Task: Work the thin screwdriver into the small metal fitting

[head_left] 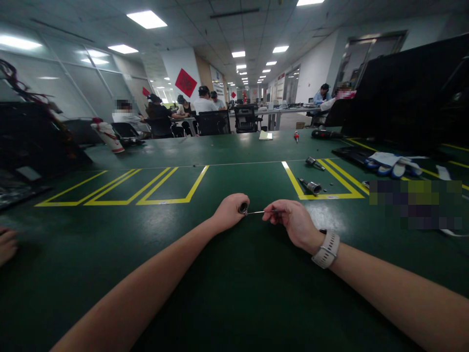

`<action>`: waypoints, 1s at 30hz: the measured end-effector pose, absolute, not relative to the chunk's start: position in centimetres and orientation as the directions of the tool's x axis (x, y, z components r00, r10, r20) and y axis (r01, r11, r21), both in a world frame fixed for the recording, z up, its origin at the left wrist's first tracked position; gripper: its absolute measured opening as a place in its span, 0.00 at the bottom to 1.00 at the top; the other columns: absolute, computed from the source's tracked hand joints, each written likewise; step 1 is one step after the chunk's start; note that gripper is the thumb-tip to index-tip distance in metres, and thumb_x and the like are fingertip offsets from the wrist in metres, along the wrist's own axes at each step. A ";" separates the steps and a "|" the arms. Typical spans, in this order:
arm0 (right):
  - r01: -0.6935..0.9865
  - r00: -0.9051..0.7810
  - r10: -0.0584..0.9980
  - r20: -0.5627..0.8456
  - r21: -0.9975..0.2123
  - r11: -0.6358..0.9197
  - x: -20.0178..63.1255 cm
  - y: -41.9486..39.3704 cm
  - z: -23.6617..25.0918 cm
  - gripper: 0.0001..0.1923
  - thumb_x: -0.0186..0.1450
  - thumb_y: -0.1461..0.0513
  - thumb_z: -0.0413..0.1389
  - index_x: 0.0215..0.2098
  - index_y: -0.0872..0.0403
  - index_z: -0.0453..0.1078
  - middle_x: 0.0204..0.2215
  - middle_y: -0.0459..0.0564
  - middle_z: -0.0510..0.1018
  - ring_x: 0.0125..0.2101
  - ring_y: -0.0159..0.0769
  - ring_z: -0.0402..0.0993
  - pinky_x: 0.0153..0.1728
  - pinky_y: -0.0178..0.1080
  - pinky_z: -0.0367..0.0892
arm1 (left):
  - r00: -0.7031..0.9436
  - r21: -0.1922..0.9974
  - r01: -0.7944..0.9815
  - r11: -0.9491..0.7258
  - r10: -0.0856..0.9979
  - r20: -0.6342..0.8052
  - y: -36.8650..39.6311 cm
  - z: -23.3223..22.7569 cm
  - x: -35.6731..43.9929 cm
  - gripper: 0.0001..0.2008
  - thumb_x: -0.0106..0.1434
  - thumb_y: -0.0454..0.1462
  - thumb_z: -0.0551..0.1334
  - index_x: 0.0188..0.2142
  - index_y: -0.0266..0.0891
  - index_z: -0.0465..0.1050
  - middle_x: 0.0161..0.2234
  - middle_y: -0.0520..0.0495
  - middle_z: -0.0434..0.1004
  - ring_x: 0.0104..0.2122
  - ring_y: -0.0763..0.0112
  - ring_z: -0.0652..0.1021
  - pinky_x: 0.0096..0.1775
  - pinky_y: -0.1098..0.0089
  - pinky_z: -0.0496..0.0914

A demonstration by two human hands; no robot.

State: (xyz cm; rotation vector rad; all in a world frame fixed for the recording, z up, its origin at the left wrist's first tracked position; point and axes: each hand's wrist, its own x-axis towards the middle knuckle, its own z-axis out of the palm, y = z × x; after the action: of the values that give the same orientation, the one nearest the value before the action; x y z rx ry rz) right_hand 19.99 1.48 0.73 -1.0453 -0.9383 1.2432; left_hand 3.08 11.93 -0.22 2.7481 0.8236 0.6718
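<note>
My left hand (231, 211) is closed around a small cylindrical metal part (243, 208), its dark hollow end facing right. Between the fingers of my right hand (291, 219) is a thin metal rod tool (255, 212); its back end is mostly hidden in the grip. The rod's tip meets the lower edge of the cylindrical part, though I cannot tell whether it goes in. Beyond my right hand, two metal pieces with shafts lie on the green tabletop: a nearer one (311, 186) and a farther one (314, 164).
Yellow tape marks (188, 193) outline areas on the table. A red screwdriver (296, 137), a dark power tool (324, 133), blue-and-white gloves (394, 164) and a paper pad (266, 136) lie farther back. Another person's hand (6, 244) rests at the left edge.
</note>
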 end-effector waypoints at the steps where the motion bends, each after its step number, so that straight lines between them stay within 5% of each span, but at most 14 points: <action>1: -0.229 0.117 0.993 -0.005 -0.973 0.022 19.9 1.4 0.9 0.10 0.53 0.63 0.51 0.20 0.57 0.73 0.18 0.50 0.75 0.20 0.31 0.65 0.25 0.36 0.57 | 0.733 0.310 0.484 -0.818 0.573 0.367 11.9 -0.2 3.1 0.06 0.51 0.27 0.59 0.26 0.37 0.64 0.25 0.52 0.67 0.28 0.72 0.69 0.30 0.72 0.62; 9: -0.041 0.108 0.992 0.068 -0.997 0.072 19.6 1.0 1.0 0.12 0.54 0.63 0.49 0.19 0.56 0.72 0.17 0.47 0.73 0.19 0.30 0.62 0.21 0.35 0.54 | 0.697 0.340 0.496 -0.799 0.599 0.393 12.2 -0.6 3.1 0.02 0.55 0.32 0.58 0.27 0.37 0.65 0.26 0.52 0.67 0.28 0.72 0.69 0.31 0.71 0.63; 30: -0.072 0.219 0.965 0.148 -0.983 0.167 19.6 1.0 0.6 0.11 0.51 0.64 0.50 0.15 0.54 0.70 0.13 0.44 0.65 0.19 0.31 0.58 0.22 0.37 0.50 | 0.713 0.335 0.485 -0.808 0.587 0.382 12.0 -0.7 2.9 0.01 0.54 0.32 0.58 0.28 0.37 0.66 0.27 0.52 0.68 0.28 0.72 0.70 0.30 0.72 0.64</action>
State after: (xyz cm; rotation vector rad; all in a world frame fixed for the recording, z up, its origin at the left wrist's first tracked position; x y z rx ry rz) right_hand 19.65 0.99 0.62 -1.1225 -1.0590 0.9797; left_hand 2.94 12.05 -0.70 2.7090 0.8591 0.7109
